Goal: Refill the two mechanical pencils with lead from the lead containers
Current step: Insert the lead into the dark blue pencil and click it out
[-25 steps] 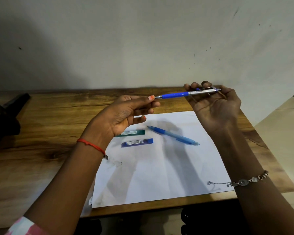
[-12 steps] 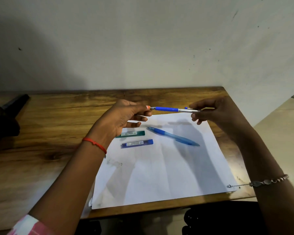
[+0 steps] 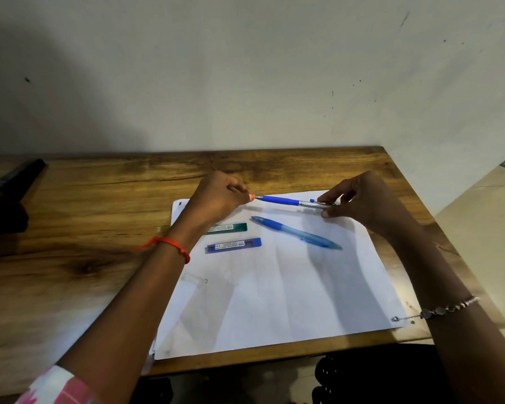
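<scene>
A silver mechanical pencil with a blue grip (image 3: 286, 201) lies level just above the white paper sheet (image 3: 274, 287). My right hand (image 3: 359, 199) pinches its silver rear end. My left hand (image 3: 219, 199) is closed, its fingertips at the pencil's tip. A second, translucent blue pencil (image 3: 296, 236) lies slanted on the paper below them. To its left are two flat lead containers: a green one (image 3: 228, 228), partly hidden by my left wrist, and a blue one (image 3: 233, 245) in front of it.
The paper covers the right half of a wooden table (image 3: 85, 228) set against a pale wall. A dark object (image 3: 9, 196) stands at the table's far left. The table's right edge drops to the floor. A black chair seat (image 3: 370, 374) shows below.
Both hands have lowered the silver pencil from chest height toward the paper. My right hand turned palm-down. My left fingertips closed in on the pencil's tip.
</scene>
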`<state>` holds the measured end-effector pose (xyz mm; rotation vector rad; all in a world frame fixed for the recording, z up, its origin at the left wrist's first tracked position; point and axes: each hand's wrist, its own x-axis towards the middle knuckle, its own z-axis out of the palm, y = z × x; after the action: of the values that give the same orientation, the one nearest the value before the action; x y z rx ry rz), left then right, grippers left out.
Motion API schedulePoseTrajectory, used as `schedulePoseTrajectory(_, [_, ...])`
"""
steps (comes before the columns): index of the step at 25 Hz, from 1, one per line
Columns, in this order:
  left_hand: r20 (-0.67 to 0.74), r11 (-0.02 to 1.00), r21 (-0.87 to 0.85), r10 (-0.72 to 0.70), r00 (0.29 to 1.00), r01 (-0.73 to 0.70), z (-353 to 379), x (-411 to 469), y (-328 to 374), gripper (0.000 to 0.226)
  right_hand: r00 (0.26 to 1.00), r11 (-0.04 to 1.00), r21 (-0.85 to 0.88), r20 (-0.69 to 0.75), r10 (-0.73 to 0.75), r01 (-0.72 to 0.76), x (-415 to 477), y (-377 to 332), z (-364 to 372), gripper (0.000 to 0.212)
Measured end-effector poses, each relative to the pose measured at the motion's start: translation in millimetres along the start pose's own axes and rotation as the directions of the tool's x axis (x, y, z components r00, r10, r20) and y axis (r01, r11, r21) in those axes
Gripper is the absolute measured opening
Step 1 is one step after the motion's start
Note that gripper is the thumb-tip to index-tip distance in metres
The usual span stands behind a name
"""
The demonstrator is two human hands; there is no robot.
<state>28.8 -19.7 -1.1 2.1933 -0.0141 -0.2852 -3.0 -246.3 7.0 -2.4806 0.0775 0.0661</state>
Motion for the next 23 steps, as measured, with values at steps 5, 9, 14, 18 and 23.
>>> schedulePoseTrajectory(5, [-0.073, 0.982, 0.153, 0.122, 0.990, -0.109, 9.0, 10.5, -13.3, 0.012, 0.999, 0.999, -0.039, 0.044, -0.006, 0.007, 4.8, 3.1, 4.1, 0.031])
schedulePoseTrajectory(9, [-0.125, 0.969, 0.214, 0.155, 0.980, -0.126, 12.8, 9.5, -11.8, 0.015, 0.998, 0.998, -0.059, 0.065, -0.013, 0.017, 6.0, 5.9, 4.8, 0.030])
schedulePoseTrajectory(14, [-0.169, 0.967, 0.215, 0.173, 0.970, -0.135, 14.9, 10.4, -12.0, 0.019, 0.997, 0.998, -0.060, 0.083, -0.009, 0.014, 9.9, 8.7, 6.4, 0.031])
schedulePoseTrajectory(18, [-0.165, 0.971, 0.193, 0.172, 0.971, -0.139, 15.1, 10.7, -12.1, 0.020, 0.995, 0.998, -0.055, 0.098, -0.001, 0.007, 9.8, 7.7, 5.8, 0.031])
schedulePoseTrajectory(23, [-0.138, 0.975, 0.175, 0.160, 0.977, -0.135, 11.4, 8.5, -12.4, 0.022, 0.995, 0.997, -0.070, 0.097, -0.005, 0.012, 7.4, 4.5, 4.9, 0.033])
